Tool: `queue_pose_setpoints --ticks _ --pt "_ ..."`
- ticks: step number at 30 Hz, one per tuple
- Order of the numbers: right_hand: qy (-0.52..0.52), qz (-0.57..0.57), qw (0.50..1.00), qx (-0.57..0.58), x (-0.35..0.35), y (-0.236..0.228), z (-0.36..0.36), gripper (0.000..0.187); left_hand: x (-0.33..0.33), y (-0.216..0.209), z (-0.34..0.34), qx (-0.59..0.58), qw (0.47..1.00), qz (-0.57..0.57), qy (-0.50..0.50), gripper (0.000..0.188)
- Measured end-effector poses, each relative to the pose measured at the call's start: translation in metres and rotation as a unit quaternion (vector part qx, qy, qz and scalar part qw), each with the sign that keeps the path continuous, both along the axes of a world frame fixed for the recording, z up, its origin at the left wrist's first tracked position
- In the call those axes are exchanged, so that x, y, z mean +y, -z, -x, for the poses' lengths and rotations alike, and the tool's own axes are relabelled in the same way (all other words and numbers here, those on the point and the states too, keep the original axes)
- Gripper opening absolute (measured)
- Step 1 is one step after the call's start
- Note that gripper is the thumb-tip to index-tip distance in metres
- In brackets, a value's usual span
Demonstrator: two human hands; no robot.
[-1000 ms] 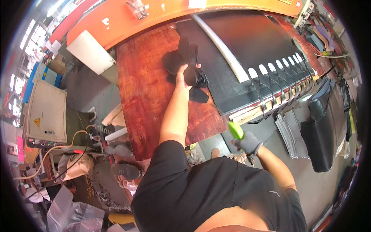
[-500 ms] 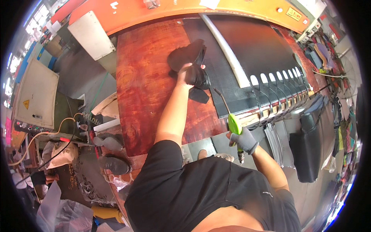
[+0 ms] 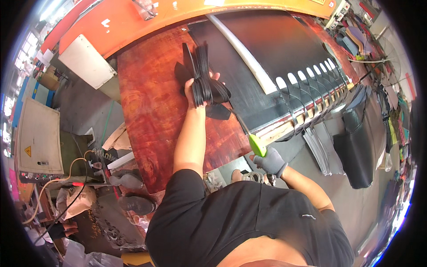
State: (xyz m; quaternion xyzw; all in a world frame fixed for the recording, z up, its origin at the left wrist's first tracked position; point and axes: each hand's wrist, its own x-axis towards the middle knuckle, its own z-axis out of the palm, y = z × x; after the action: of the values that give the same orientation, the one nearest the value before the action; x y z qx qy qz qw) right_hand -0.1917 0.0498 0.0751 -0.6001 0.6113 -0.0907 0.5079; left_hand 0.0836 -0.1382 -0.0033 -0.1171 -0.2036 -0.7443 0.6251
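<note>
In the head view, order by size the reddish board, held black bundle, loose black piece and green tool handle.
1. Reddish board
2. Black bundle
3. Loose black piece, green tool handle: too alike to rank

1. A yellow triangular warning sign bearing a dark bolt-like symbol stands on the door of the cream metal cabinet, left of the red-brown wooden board.
2. A short row of small white letters is printed on the black shirt, on the near side of the board and to its right.
3. A yellow label sits on the orange machine beam beyond the board, far to its right; the upper picture edge cuts it off.
</note>
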Motion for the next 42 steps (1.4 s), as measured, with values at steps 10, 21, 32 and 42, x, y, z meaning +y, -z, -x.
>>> queue_pose_setpoints --ticks 10,21,32,42 --pt "-0.045 -0.047 0.995 -0.069 -0.016 -0.015 -0.005 0.030 -0.002 0.003 -0.003 0.006 0.999 0.023 0.048 0.061" --pt "0.129 -0.045 0.966 -0.218 -0.034 0.011 0.023 0.027 -0.008 0.008 -0.006 -0.047 0.999 0.001 -0.001 0.062" --pt "-0.053 -0.154 0.930 -0.330 -0.004 0.044 0.042 0.033 0.008 -0.027 -0.008 -0.067 0.997 -0.006 -0.027 0.064" --pt "-0.411 -0.139 0.878 -0.202 -0.009 0.068 -0.040 0.029 0.227 -0.128 -0.040 -0.149 0.970 0.107 -0.163 0.073"
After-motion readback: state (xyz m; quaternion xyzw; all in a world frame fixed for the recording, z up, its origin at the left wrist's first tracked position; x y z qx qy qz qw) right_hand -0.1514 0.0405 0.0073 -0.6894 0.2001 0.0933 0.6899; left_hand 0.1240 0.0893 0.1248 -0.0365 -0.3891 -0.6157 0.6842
